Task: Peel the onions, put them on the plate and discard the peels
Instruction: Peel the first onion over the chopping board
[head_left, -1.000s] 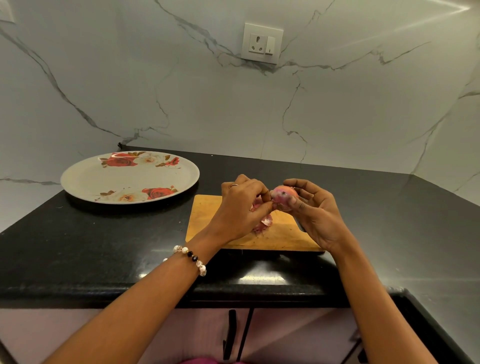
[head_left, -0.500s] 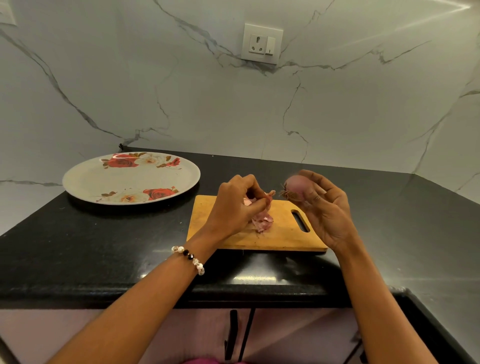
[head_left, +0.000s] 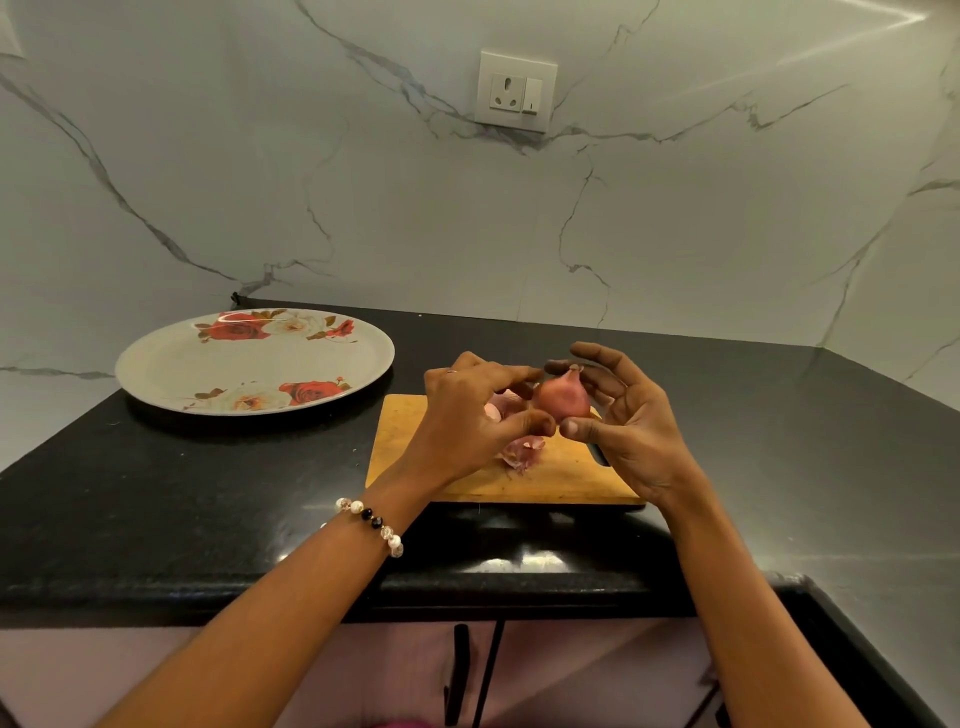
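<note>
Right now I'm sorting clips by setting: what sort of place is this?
Most likely a home kitchen. A black stone countertop meets a marble-look wall with a socket, and a wooden cutting board lies beside a floral plate.

— What is changing around the onion (head_left: 563, 397)?
— The right hand (head_left: 631, 421) is turning it, so the pointed tip is now standing upward at frame centre, and the hands are coming together again.
— And the left hand (head_left: 475, 415)?
— It is letting go of the peel; its fingers are reaching toward the onion, while the peels (head_left: 522, 449) are lying on the cutting board (head_left: 415, 447) below.
</note>
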